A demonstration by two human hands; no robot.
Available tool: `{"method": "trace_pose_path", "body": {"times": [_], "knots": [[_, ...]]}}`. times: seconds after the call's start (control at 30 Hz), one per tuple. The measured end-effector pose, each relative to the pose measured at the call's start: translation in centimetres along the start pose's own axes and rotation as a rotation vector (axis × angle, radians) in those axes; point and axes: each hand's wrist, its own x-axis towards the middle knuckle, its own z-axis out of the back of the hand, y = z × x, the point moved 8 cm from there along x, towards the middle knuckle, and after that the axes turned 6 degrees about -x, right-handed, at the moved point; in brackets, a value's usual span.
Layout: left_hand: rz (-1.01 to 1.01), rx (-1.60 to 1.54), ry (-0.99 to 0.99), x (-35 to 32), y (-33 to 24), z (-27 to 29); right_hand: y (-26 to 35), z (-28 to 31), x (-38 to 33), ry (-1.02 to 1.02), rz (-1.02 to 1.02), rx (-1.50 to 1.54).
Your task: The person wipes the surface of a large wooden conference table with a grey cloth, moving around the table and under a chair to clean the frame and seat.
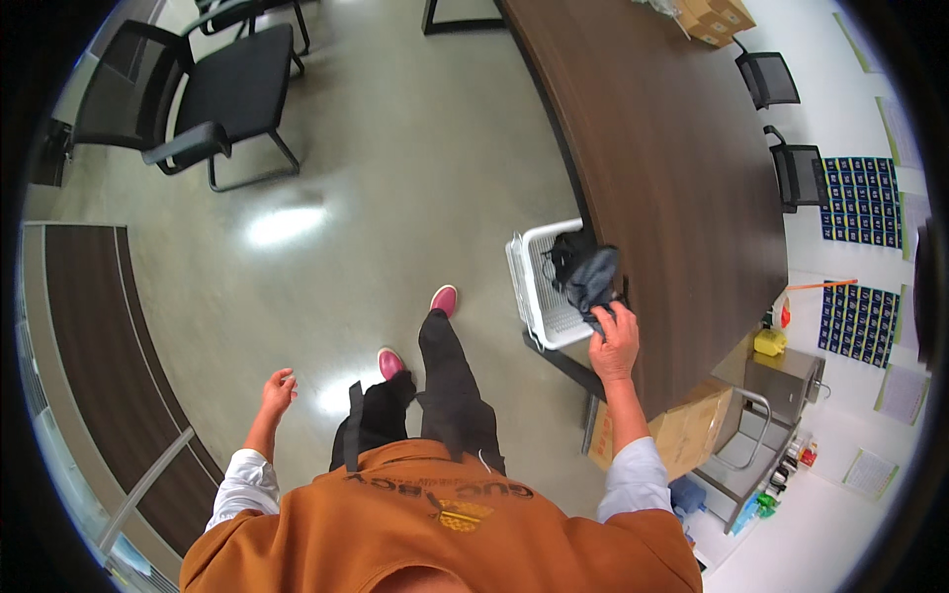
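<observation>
My right hand (615, 346) is closed on the edge of a crumpled dark grey and black fabric item (591, 277). Its exact kind I cannot make out. The fabric lies partly over a white plastic basket (539, 321) and reaches toward the edge of the brown table (682, 148). My left hand (280, 389) hangs out to the left above the floor, fingers loosely bent and apart, holding nothing.
Black mesh chairs (237, 79) stand at the upper left. Cardboard boxes (714, 18) rest on the table's far end, and a large carton (682, 430) is below its near end. A metal sink unit (781, 385) and a yellow container (770, 342) are at right. A dark cabinet (94, 296) stands left.
</observation>
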Motion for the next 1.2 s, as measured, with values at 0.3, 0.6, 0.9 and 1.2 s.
{"method": "trace_pose_path", "body": {"times": [0.3,0.6,0.9,1.2], "knots": [[-0.036,-0.074,-0.003,3.3,-17.2,-2.4,-2.1,-9.9,17.5,0.278,-0.031,-0.178],[0.039,-0.163,0.068,6.6,-29.3,-5.9,5.6,-15.4,47.2,0.233,0.032,-0.113],[0.115,-0.168,-0.026,16.4,-42.0,2.2,12.1,-19.7,70.1,0.36,-0.03,-0.187],[-0.204,-0.222,-0.025,29.5,-76.7,12.6,17.6,-22.9,91.2,0.42,-0.077,-0.127]]}}
